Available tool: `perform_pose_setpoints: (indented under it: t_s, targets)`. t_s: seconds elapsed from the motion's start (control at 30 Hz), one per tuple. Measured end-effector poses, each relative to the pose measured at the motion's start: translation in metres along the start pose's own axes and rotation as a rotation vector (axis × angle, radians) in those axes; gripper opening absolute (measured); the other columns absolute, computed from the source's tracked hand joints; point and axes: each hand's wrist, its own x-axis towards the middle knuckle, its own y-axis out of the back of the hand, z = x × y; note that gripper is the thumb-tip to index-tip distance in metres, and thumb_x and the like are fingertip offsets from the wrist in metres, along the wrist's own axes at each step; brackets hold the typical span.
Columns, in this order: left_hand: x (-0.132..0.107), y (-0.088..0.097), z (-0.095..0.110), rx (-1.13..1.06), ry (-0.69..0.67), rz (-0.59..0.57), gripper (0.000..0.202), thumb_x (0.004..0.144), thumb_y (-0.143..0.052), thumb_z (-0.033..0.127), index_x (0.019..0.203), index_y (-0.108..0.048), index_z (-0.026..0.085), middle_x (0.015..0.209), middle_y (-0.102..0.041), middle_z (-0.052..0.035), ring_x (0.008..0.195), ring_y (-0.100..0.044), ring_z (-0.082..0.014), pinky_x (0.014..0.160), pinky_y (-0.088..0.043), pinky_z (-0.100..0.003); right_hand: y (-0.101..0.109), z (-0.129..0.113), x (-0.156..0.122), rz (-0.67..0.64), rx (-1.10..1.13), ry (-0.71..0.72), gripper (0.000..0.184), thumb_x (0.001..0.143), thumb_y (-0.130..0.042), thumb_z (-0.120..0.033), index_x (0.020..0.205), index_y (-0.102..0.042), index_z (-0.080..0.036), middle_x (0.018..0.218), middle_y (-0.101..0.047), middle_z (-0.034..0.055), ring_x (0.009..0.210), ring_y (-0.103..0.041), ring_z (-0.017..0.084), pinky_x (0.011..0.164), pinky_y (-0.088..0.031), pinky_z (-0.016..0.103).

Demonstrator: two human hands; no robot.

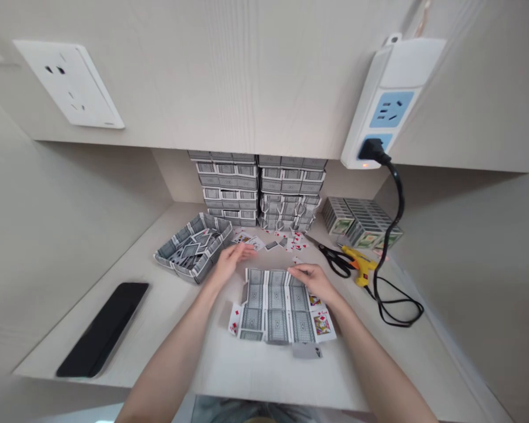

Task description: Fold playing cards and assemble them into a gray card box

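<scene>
Pinching the card panel (277,298) at its far edge, toward the right corner: right hand (314,278). Panel lies on the counter (247,373) between the forearms. Left hand (233,259): fingers extended, loosely open, near card tray (174,270). Glue gun (360,262) lies beside scissors (330,256).

Card panel (277,305) laid on desk (255,376), at centre. Its far edge held by right hand (312,279); left hand (233,258) positioned behind its far left corner. Card tray (180,272) placed left of left hand, filled with cards (194,252); phone (103,329) set before tray, to left. Stacked trays (231,198) located at rear. Scissors (337,261), glue gun (361,264) laid right of panel; deck boxes (364,220) set behind both.
</scene>
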Motion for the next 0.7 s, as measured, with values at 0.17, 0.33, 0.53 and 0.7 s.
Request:
perform_pose_setpoints:
  t_s: [0.17,0.33,0.53,0.7]
  targets:
    - [0.004,0.003,-0.020,0.545,-0.226,0.016,0.040,0.080,-0.046,0.041,0.110,-0.056,0.017,0.126,-0.048,-0.0089,0.123,-0.035,-0.0196,0.104,-0.024,-0.039,-0.002,0.000,-0.002,-0.060,-0.005,0.002,0.032,0.071,-0.056,-0.046,0.073,-0.068,-0.017,0.070,-0.066,0.0017,0.069,-0.059,0.019,0.065,-0.044,0.029]
    - [0.002,-0.003,-0.020,0.775,-0.277,-0.079,0.039,0.083,-0.042,0.038,0.117,-0.051,0.020,0.127,-0.048,-0.0076,0.124,-0.034,-0.0185,0.106,-0.019,-0.040,-0.003,0.001,-0.001,-0.065,-0.010,0.005,0.033,0.071,-0.055,-0.048,0.073,-0.068,-0.017,0.071,-0.066,0.0021,0.070,-0.059,0.020,0.065,-0.044,0.030]
    - [0.001,-0.005,-0.016,0.820,-0.260,0.057,0.040,0.084,-0.039,0.038,0.119,-0.048,0.021,0.123,-0.051,-0.0069,0.119,-0.040,-0.0183,0.102,-0.027,-0.038,-0.004,0.004,0.000,-0.049,-0.011,0.011,0.033,0.072,-0.054,-0.048,0.074,-0.067,-0.017,0.073,-0.066,0.0017,0.071,-0.059,0.019,0.067,-0.043,0.029]
    - [0.002,-0.007,-0.014,0.916,-0.211,0.003,0.067,0.072,-0.053,0.049,0.128,-0.035,0.018,0.131,-0.042,-0.0112,0.127,-0.025,-0.0245,0.104,-0.018,-0.043,-0.005,0.006,0.001,-0.032,-0.035,0.018,0.034,0.071,-0.054,-0.049,0.072,-0.067,-0.017,0.070,-0.065,0.0005,0.070,-0.058,0.019,0.065,-0.043,0.028]
